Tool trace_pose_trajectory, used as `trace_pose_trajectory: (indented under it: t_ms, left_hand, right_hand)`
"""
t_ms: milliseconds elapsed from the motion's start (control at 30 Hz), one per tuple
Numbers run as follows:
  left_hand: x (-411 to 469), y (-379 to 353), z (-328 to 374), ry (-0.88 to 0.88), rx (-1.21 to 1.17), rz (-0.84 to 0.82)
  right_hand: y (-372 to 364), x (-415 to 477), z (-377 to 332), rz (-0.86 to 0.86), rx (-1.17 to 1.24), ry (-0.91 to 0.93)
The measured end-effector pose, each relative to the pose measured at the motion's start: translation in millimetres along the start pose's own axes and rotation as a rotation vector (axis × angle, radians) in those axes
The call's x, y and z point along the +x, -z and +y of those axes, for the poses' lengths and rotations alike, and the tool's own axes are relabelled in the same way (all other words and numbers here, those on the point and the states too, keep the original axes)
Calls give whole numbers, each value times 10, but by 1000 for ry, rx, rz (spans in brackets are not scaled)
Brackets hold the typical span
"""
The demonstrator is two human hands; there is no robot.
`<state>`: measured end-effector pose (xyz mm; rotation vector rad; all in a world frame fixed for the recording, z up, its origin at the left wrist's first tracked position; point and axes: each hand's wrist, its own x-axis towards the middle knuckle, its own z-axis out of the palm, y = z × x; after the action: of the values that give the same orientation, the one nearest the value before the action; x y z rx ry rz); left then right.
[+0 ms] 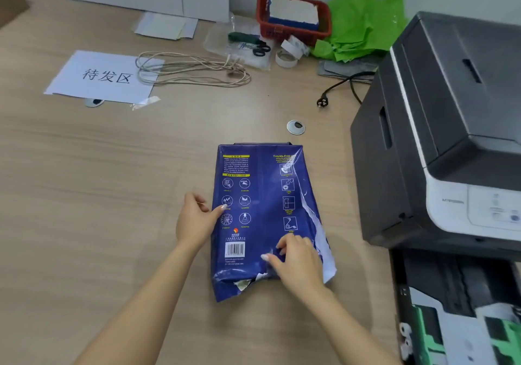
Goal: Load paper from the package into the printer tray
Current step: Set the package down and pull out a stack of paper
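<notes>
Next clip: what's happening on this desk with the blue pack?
A person is opening a blue paper package lying flat on the wooden desk. The left hand steadies its left edge, while the right hand pinches the torn wrapper at the near end. The wrapper is already ripped along the right side. The printer sits to the right, its paper tray pulled out; no paper has come out yet.

printer (pixel 439 127) and tray (pixel 462 316) cut off at right edge, package (pixel 262 212) print unreadable
</notes>
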<state>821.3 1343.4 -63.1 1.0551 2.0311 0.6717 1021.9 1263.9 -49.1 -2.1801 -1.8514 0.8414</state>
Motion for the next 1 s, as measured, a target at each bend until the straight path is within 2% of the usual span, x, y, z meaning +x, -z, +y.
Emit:
trace_pose_trajectory:
  t_ms: [100,300,367,467,567,633,700,800,900,1000]
  left_hand:
    - [-59,32,-79,-26,-3,-25]
    - [-223,107,-177,-99,-50,-58]
    - [-302,140,-184,-125,-46,-58]
    - [-479,180,-191,-216,23,-30]
    - [-682,179,-234,-412,126,9]
    - [-829,96,-321,-597,203,-47]
    - [-1015,-50,-425,-757,311,-150]
    - [-1252,-325,-564,-966,638,-129]
    - [-1299,-473,-605,-1012,800,-34]
    - [-1271,-509,-571,-1029,768,44]
  right_hand:
    - [-158,-97,-117,50,38,-131]
    - [-173,-113,-111,72,113,-201]
    - [-155,-155,-84,87,123,-148]
    - [-157,-318,-38,79,24,39]
    - [-273,-601,76,143,-105,262]
    - [-423,-759,280,215,-90,374]
    - [-515,-868,459,237,-16,390]
    - [-540,-928,572,250,36,379]
    - [-564,-1002,581,259,83,384]
    - [-589,-1076,656,285,118,414]
